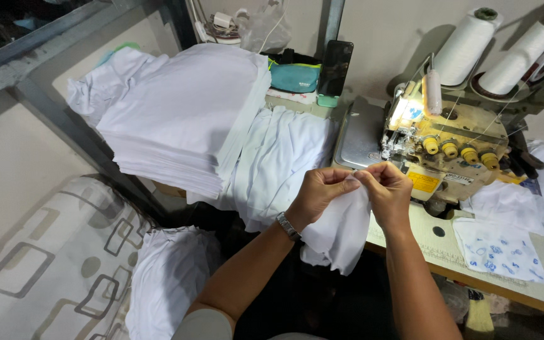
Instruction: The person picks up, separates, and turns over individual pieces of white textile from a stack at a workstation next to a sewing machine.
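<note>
My left hand (318, 192) and my right hand (387, 189) meet in front of the sewing machine (448, 148), both pinching the top edge of a small white cloth piece (341, 236). The cloth hangs down from my fingers over the table's front edge. My left wrist carries a metal watch (288, 225). The machine's presser foot area (388, 148) lies just beyond my fingertips.
A tall stack of folded white fabric (184, 113) stands at the left, with more white cloth (278, 164) draped beside it. Two large thread cones (464, 47) rise behind the machine. A dark phone (335, 66), a teal pouch (294, 77) and a blue-printed white piece (498, 249) lie on the table.
</note>
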